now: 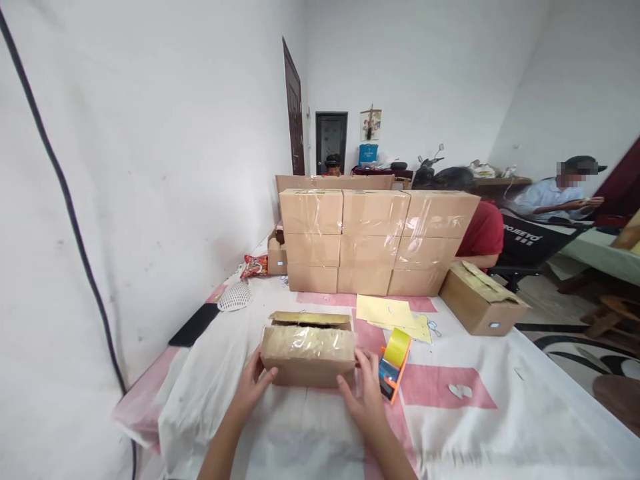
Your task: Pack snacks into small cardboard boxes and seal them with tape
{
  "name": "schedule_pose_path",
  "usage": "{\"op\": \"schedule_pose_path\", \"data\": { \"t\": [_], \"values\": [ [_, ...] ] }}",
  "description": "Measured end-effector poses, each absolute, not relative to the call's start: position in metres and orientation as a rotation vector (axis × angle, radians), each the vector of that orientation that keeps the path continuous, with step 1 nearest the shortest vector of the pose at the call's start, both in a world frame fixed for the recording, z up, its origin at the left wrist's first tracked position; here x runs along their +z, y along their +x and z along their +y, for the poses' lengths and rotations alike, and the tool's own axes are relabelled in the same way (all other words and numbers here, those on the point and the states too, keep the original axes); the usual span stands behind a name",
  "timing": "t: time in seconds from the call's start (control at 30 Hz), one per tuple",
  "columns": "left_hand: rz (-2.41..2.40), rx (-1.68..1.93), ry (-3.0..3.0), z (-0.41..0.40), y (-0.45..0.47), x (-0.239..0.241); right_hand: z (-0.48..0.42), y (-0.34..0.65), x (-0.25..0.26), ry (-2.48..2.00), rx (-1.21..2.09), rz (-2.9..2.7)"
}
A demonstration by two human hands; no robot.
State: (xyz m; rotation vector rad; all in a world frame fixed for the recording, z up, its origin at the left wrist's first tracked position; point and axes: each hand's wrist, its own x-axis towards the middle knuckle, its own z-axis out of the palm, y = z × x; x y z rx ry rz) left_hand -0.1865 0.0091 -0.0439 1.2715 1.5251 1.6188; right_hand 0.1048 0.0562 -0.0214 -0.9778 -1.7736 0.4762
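Observation:
A small cardboard box (pixel 313 372) rests on the cloth-covered table in front of me. Yellowish, glossy tape lies along its top flaps, and a dark gap shows between the front and rear flaps. At the box's left end, my left hand (pixel 255 381) grips the side with the thumb on the front face. My right hand (pixel 364 383) holds the opposite end the same way, its thumb at the front corner. Just right of that hand sits an orange tape dispenser (pixel 393 367) with a yellow roll of tape (pixel 398 347).
Stacked, taped cardboard boxes (pixel 367 250) stand behind. Another box (pixel 483 300) sits at the right. Yellow sheets (pixel 385 311), a white mesh item (pixel 235 297), a black flat object (pixel 195 325) and a red packet (pixel 254 265) lie around. A person in red (pixel 483 230) sits beyond the stack.

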Motion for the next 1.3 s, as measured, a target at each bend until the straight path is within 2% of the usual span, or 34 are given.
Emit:
{"op": "schedule_pose_path", "data": {
  "t": [0.1, 0.2, 0.4, 0.57, 0.73, 0.93, 1.17, 1.3],
  "values": [
    [1.715, 1.710, 1.526, -0.002, -0.183, -0.024, 0.062, 0.113, -0.010, -0.915, 0.340, -1.804],
    [1.916, 1.616, 2.022, -0.013, -0.181, 0.014, 0.062, 0.119, -0.001, -0.829, 0.234, -1.870],
    [1.933, 1.392, 2.552, -0.021, -0.185, 0.064, 0.052, 0.131, 0.018, -0.671, 0.335, -2.095],
    [1.727, 1.314, 2.616, -0.029, -0.177, 0.061, 0.078, 0.133, 0.063, -0.570, 0.536, -2.383],
    [1.733, 1.328, 2.613, -0.034, -0.168, 0.057, 0.110, 0.112, 0.101, -0.741, 0.418, -2.605],
    [1.767, 1.261, 2.517, -0.035, -0.164, 0.065, 0.119, 0.089, 0.097, -0.941, 0.348, -2.490],
    [1.518, 0.862, 2.219, -0.027, -0.187, 0.102, 0.124, 0.087, 0.092, -0.939, 0.383, -2.536],
    [1.746, 0.714, 2.154, -0.007, -0.189, 0.111, 0.121, 0.089, 0.096, -0.907, 0.453, -2.549]
  ]
}}
